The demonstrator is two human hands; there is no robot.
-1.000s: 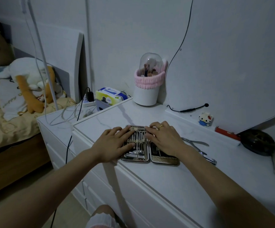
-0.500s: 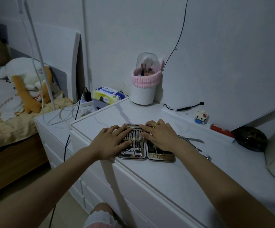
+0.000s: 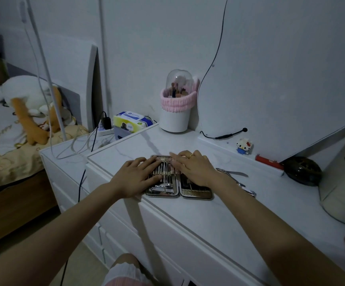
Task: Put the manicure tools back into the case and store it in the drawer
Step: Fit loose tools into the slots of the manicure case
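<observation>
The manicure case (image 3: pixel 178 183) is lying open and flat near the front edge of the white tabletop (image 3: pixel 225 215), directly above the dresser's drawer fronts (image 3: pixel 167 232). Its two halves are lying side by side. The left half is carrying a row of slim metal tools (image 3: pixel 164 171) under a pale strap, with nail clippers (image 3: pixel 163 187) lying crosswise at the near end. The right half is showing a textured gold panel at its near end.

The left hand (image 3: pixel 135 178) is resting over the left edge of the case, its fingers (image 3: pixel 146 163) extending straight across the tool row and gripping nothing. The right hand (image 3: pixel 194 170) is covering the right half, its fingers (image 3: pixel 176 159) reaching flat toward the top of the tool row, also straight and not curling round any tool. A ring is showing on one finger of this hand.

Just to the right of the case, two loose metal tools are lying on the tabletop: a pair of nippers (image 3: pixel 242 185) and a flat blade-shaped tool (image 3: pixel 234 172), both partly hidden behind the right wrist.

Farther back, a white brush holder (image 3: pixel 175 120) with a pink band is standing against the wall. A small block figure (image 3: pixel 243 145) and a red object (image 3: pixel 267 162) are sitting on a raised ledge to the right.
</observation>
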